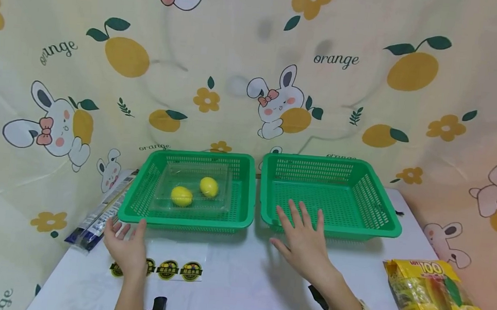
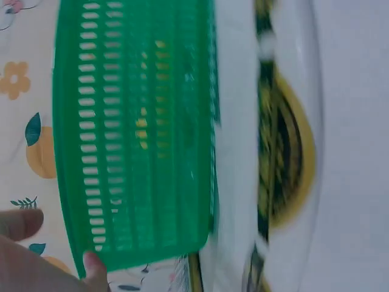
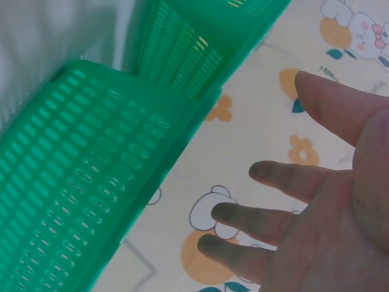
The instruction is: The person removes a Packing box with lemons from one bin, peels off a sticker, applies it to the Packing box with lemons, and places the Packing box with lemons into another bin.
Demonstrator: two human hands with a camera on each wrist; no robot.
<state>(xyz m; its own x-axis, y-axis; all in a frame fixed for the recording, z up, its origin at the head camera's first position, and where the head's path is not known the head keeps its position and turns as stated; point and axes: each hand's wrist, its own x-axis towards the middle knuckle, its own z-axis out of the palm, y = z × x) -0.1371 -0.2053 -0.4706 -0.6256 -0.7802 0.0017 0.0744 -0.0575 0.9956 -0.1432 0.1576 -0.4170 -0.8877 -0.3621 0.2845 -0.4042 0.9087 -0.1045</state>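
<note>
My left hand [image 1: 126, 251] is by the near left corner of the left green basket [image 1: 199, 223], fingers loosely bent, nothing held. In the left wrist view, fingertips [image 2: 92, 265] overlap the basket's rim. Inside that basket lies a clear plastic box [image 1: 218, 207] with two yellow lemons [image 1: 181, 196], seen through it. My right hand [image 1: 306, 249] is spread wide, palm down, in front of the right green basket [image 1: 356, 230], which holds nothing visible. Its fingertips overlap the front rim in the head view. The right wrist view shows the fingers [image 3: 255, 222] apart and holding nothing.
A sheet of round black-and-gold stickers [image 1: 167, 269] lies on the white table [image 1: 238, 290] near my left wrist. One long printed packet [image 1: 104, 212] sits left of the baskets. At the right edge is a yellow bag [image 1: 443, 301]. Patterned cloth [image 1: 249, 38] hangs behind.
</note>
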